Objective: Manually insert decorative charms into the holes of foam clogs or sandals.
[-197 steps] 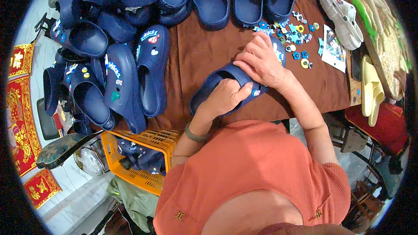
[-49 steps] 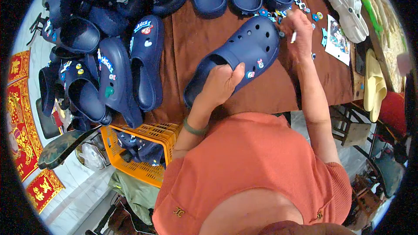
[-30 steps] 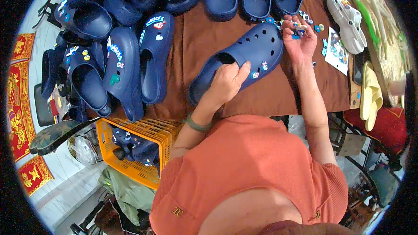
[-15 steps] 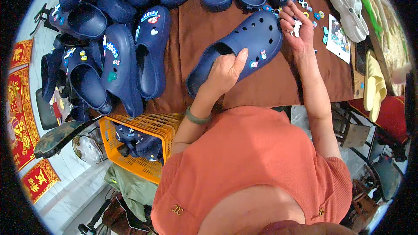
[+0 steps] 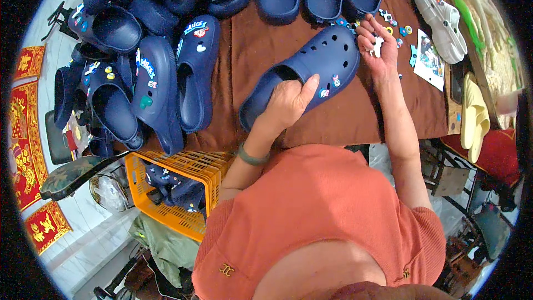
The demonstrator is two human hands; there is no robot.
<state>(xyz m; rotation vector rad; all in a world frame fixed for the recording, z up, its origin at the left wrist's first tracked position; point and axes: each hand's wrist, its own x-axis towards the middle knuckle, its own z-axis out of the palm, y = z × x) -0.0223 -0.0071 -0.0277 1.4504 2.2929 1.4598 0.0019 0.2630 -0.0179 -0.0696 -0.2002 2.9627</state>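
Left hand (image 5: 288, 103) is gripping navy clog (image 5: 315, 60) beneath it — steady hold helps; right hand (image 5: 384, 55) is clasping white charm (image 5: 376, 47), probably.

Lettering shows on shoe badges (image 5: 199, 24) and red hangings (image 5: 25, 139).
Pale capital letters on a blue ground stand on the badge near the toe of the upper-left slip-on (image 5: 208, 66); a similar badge, its letters slanted, sits on the curved shoe (image 5: 159, 86) just beside it. At the far left, the upper and lower hangings bear large gold characters, while the bigger middle one carries gold patterning too fine to tell. Small gold emblems (image 5: 226, 270) flank the neckline of the orange top (image 5: 327, 205). Marks on the round charms (image 5: 336, 81) of the blue clog (image 5: 319, 50) mid-tabletop, and any print on the picture card (image 5: 429, 60), are too small to read.
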